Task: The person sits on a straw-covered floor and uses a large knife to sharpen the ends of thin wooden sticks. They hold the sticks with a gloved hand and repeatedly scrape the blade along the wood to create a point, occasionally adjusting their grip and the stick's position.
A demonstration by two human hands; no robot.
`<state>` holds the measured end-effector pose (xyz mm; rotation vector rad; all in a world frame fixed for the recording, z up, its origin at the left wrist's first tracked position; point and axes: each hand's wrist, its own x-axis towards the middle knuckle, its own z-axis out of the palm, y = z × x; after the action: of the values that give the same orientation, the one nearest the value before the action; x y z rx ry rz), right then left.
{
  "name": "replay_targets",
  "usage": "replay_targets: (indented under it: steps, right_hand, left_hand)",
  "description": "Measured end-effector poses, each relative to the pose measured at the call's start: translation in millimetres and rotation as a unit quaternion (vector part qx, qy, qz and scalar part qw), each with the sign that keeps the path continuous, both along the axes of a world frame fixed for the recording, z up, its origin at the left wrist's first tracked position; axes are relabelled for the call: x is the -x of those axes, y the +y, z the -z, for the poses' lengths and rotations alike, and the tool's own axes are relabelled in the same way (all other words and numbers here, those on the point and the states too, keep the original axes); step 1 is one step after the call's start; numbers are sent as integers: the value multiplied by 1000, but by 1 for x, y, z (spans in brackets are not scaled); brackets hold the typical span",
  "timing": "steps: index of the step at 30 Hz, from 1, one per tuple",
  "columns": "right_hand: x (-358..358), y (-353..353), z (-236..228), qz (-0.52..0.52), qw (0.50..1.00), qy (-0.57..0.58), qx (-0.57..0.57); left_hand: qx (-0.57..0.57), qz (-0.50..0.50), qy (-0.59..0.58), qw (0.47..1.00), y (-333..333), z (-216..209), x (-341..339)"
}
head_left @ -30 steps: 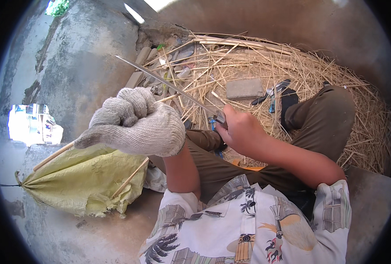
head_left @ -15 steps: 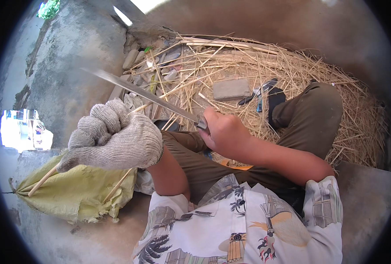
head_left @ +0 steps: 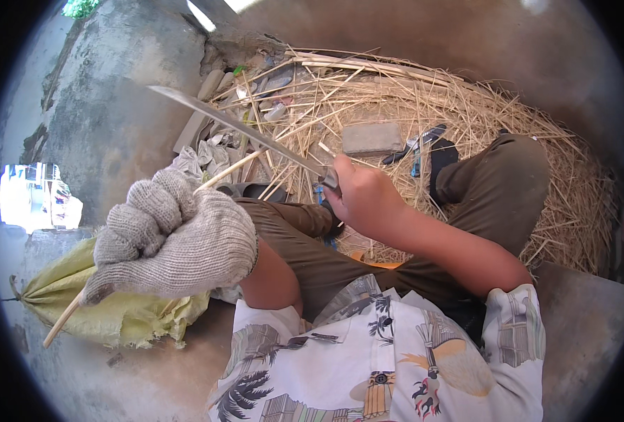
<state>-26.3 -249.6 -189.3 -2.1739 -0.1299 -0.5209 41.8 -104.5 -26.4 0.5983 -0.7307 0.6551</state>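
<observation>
Head view, gloved grip (head_left: 175,243) on stick (head_left: 62,323), patterned shirt (head_left: 347,373)

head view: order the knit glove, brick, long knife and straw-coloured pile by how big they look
1. straw-coloured pile
2. knit glove
3. brick, long knife: similar areas, too close to rank

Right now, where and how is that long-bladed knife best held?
Probably by the handle, approached from the person's right, where the right hand grips it: the long bare blade slants away toward the upper left, so a hand there avoids the blade.
</observation>
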Motion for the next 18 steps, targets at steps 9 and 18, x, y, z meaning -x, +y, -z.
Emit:
replay_targets:
  steps: [9, 18]
  right_hand:
    - [6, 1, -4, -15, 999, -43, 24]
    - [1, 1, 8, 15, 998, -7, 54]
  left_hand:
    - [-59, -62, 11, 996, 5, 4, -3]
    - [-112, 26, -28, 993, 42, -5, -4]
